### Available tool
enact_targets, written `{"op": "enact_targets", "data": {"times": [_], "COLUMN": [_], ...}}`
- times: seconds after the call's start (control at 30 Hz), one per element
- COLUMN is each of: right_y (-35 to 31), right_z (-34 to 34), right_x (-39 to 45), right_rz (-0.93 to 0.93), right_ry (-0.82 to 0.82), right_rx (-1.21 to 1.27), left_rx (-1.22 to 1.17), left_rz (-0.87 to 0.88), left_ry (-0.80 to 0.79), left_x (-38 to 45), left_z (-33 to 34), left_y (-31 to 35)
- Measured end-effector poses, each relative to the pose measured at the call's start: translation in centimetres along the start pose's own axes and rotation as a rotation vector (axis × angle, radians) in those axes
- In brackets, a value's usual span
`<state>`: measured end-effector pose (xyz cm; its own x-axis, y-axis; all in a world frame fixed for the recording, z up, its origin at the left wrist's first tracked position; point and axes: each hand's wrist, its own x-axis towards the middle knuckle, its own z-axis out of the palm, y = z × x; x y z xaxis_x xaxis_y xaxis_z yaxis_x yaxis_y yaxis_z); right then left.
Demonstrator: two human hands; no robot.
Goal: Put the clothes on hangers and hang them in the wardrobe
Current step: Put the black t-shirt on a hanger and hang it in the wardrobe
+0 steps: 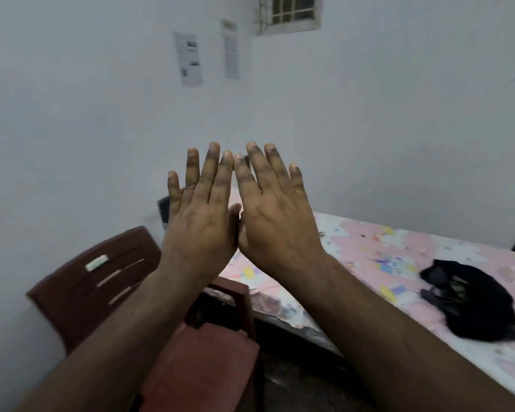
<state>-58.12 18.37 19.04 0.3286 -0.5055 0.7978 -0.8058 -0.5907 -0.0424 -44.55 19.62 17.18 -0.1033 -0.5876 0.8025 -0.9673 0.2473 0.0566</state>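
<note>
Both of my hands are raised in front of me, backs toward the camera, fingers straight and spread. My left hand (201, 215) and my right hand (275, 217) are side by side, thumbs touching, and neither holds anything. A crumpled black garment (473, 301) lies on the bed at the right, well apart from both hands. No hanger and no wardrobe are in view.
A bed with a pink patterned sheet (378, 257) runs from the middle to the right edge. A dark red plastic chair (191, 361) stands below my arms, beside the bed. Papers (189, 59) hang on the white wall, with a small barred window (290, 11) above.
</note>
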Motion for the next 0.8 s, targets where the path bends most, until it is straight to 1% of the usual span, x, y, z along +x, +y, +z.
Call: {"op": "enact_targets", "data": {"times": [0.2,0.5,0.63,0.8], "right_y": [12.1,28.8,35.6,44.2], "right_z": [1.8,4.1,6.0,8.8], "right_x": [-2.0,-7.1,-8.7,-9.8], "right_rz": [0.152,0.396,0.5,0.622], "right_ry": [-0.054,-0.221,-0.272,-0.392], "right_rx": [-0.118,-0.264,-0.335,-0.386], "left_rx": [-0.153,-0.329,-0.413,-0.489], "left_rz": [0.075,0.158,0.195,0.268], "left_ry": [-0.066,-0.296,-0.367,-0.468], "left_x": [4.0,7.2,8.7,11.0], "left_z": [11.5,27.8,34.9,44.1], "left_y": [7.0,18.3,22.3,26.9]}}
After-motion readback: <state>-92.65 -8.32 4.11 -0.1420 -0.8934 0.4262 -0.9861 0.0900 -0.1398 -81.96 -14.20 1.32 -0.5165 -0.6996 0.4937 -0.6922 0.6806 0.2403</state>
